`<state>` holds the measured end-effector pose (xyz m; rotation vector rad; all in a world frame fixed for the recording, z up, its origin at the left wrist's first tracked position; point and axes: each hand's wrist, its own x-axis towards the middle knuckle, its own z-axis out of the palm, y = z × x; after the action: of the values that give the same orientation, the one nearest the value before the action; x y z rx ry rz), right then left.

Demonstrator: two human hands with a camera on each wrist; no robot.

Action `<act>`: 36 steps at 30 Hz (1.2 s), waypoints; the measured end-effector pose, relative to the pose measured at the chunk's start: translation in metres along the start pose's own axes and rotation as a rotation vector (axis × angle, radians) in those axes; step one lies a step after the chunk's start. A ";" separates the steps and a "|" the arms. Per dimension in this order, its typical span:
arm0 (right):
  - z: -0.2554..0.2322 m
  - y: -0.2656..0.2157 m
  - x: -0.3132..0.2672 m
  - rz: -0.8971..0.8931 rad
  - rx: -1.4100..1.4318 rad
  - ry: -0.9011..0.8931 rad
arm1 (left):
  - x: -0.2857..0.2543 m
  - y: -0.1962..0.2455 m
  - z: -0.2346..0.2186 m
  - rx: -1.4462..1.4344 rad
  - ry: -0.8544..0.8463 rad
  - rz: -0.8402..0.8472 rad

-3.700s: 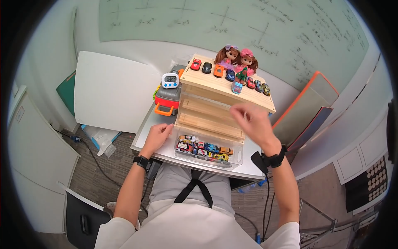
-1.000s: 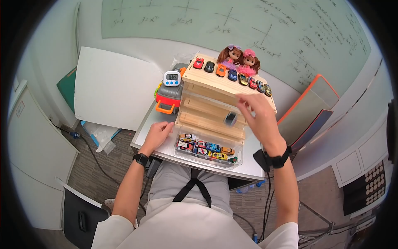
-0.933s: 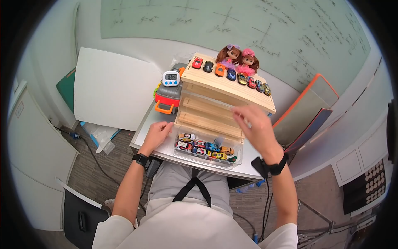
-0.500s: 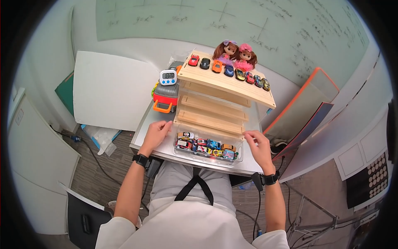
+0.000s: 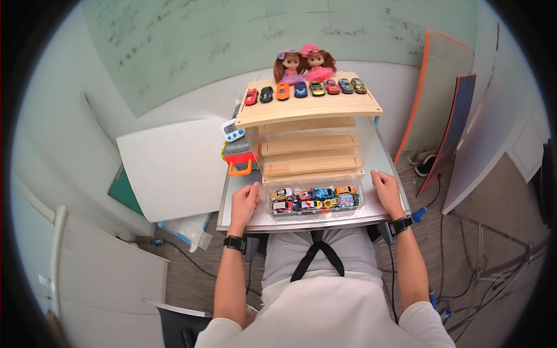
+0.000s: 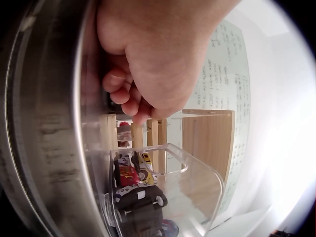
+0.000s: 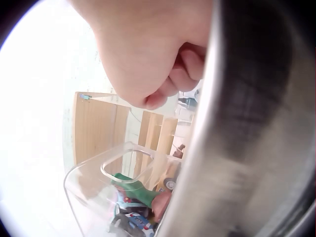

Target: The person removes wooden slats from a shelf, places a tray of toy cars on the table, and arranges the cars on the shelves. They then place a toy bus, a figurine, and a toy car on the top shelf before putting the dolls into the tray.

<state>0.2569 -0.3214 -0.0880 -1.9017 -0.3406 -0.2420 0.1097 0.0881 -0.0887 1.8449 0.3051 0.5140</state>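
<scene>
Left hand (image 5: 244,203) is resting, fingers curled inward, on the table (image 5: 374,213) at the clear bin's (image 5: 316,216) nine o'clock; right hand (image 5: 387,190), likewise curled, is resting at three. The bin is holding toy cars (image 5: 323,194). Wooden rack (image 5: 307,111) is standing at twelve.

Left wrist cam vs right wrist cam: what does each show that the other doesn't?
Left wrist only: the left hand, fingers curled, and a red toy panel with a yellow pattern in the bin.

Right wrist only: the right hand, fingers curled, a green toy in the bin, and a small blue piece at the shelf's corner.

Both: the clear bin, wooden shelf and metal table edge.
</scene>
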 end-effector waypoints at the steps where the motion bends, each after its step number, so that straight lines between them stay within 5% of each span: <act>1: -0.001 -0.002 -0.001 -0.010 -0.040 -0.011 | 0.000 -0.001 0.000 -0.005 -0.006 -0.005; 26: -0.002 -0.010 -0.008 -0.112 -0.126 -0.038 | 0.000 0.007 -0.005 -0.067 -0.034 -0.066; 28: -0.002 -0.008 -0.007 -0.105 -0.114 -0.040 | 0.000 0.015 -0.010 -0.164 0.185 -0.019; 36: 0.001 -0.004 -0.007 -0.113 -0.135 -0.042 | 0.034 0.147 -0.051 -0.095 0.388 0.364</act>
<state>0.2490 -0.3200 -0.0869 -2.0253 -0.4714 -0.3073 0.1082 0.0976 0.0701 1.7064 0.1972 1.1255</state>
